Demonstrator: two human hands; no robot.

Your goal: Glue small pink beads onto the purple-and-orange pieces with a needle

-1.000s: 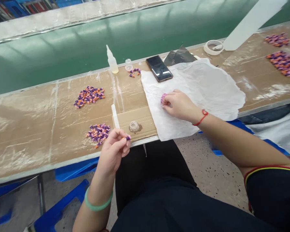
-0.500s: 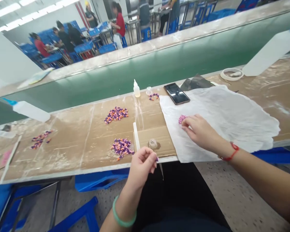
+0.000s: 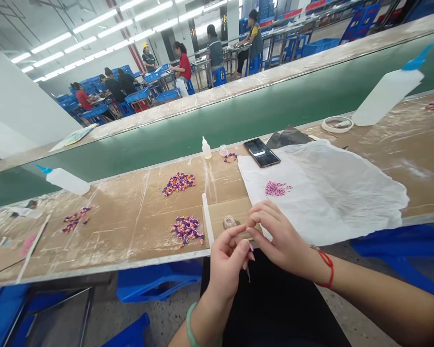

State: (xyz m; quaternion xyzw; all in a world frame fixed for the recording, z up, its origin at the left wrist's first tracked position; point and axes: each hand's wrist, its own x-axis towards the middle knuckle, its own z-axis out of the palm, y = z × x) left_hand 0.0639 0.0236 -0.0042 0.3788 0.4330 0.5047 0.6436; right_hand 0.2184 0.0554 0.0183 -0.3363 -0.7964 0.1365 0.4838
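Note:
My left hand (image 3: 227, 262), with a green bangle at the wrist, pinches a small purple piece (image 3: 251, 247) that shows between thumb and fingers. My right hand (image 3: 280, 236), wearing a red cord, is closed in a pinch, its fingertips meeting my left index fingertip; whatever is in it is too small to make out. Behind the hands, a little clear round pot (image 3: 229, 221) sits on a cardboard piece (image 3: 217, 212). Tiny pink bits (image 3: 277, 188) lie on the white sheet (image 3: 321, 193). Left of my hands is a pile of purple and orange pieces (image 3: 187, 230).
A second pile (image 3: 179, 183) lies farther back. Along the table's back stand a small dropper bottle (image 3: 206, 148), a phone (image 3: 262, 152), a tape roll (image 3: 337, 124) and a large white bottle (image 3: 386, 96). Another bottle (image 3: 68, 180) leans at left. People sit beyond the green belt (image 3: 238, 111).
My right hand has left the pink bits on the sheet and come left to my left hand, uncovering the bits. The camera view has tilted up a little.

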